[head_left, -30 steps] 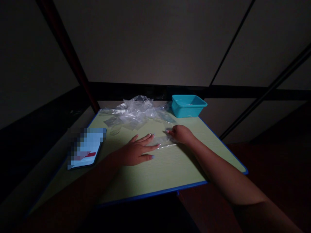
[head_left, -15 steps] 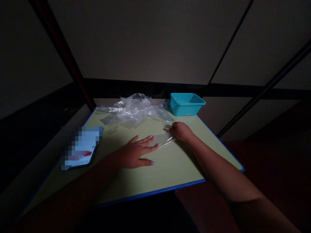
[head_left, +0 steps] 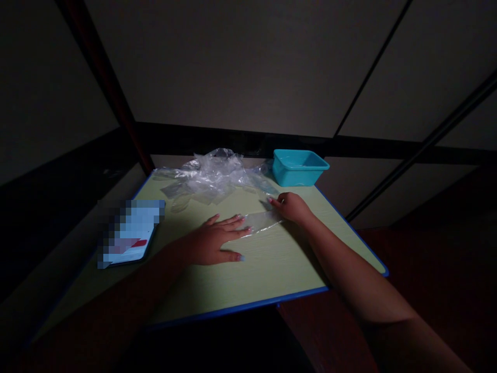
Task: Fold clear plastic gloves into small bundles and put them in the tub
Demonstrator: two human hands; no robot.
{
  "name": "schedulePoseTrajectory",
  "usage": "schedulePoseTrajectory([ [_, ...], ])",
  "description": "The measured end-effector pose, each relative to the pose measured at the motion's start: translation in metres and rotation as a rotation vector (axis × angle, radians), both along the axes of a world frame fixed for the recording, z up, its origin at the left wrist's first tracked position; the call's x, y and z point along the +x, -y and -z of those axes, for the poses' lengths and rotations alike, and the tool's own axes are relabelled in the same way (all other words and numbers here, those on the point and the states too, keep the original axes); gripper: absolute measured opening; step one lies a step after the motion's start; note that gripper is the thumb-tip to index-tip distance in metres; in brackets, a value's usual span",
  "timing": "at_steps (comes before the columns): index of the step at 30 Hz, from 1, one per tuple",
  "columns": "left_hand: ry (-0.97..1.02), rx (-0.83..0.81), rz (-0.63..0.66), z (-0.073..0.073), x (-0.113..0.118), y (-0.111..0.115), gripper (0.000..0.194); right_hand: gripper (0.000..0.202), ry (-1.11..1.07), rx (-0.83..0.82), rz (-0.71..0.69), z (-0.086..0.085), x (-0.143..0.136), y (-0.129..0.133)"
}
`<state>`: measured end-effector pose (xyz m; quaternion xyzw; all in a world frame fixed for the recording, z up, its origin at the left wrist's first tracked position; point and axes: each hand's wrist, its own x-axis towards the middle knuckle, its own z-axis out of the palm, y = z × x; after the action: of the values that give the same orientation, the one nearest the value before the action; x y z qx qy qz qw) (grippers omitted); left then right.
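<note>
A clear plastic bag (head_left: 261, 222) lies flat on the pale yellow-green table (head_left: 272, 264). My left hand (head_left: 217, 239) rests palm down over its left end, fingers spread. At the other end my right hand (head_left: 292, 207) is closed, pinching the bag's edge between thumb and fingers. Part of the bag is hidden beneath both hands. Just beyond them is a loose heap of crumpled clear plastic bags (head_left: 217, 173).
A turquoise plastic basket (head_left: 297, 175) stands at the table's far right corner. On the left lies a phone (head_left: 134, 233) with a lit, blurred-out screen. Blue edging runs round the table, and a panelled wall (head_left: 233, 67) rises behind it.
My left hand has shifted slightly left and my right hand slightly right, so more of the bag shows flat between them. The basket, heap and phone stay put.
</note>
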<state>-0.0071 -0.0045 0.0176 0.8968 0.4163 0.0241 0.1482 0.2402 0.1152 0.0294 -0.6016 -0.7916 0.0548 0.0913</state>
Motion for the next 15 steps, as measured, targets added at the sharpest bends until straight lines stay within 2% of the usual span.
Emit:
schedulePoseTrajectory([
  [4,0.050,-0.018,-0.018,0.0006,-0.0015,-0.0030,0.064,0.055,-0.002,-0.026,-0.004,-0.0015,-0.0008,0.0013],
  [10,0.155,-0.038,-0.075,0.0005,-0.0041,-0.0048,0.057,0.053,0.017,-0.041,-0.019,-0.0011,-0.0011,0.0020],
  [15,0.144,-0.038,-0.031,0.0037,-0.0052,-0.0070,0.053,0.048,-0.028,-0.031,-0.045,0.0004,-0.0010,0.0014],
])
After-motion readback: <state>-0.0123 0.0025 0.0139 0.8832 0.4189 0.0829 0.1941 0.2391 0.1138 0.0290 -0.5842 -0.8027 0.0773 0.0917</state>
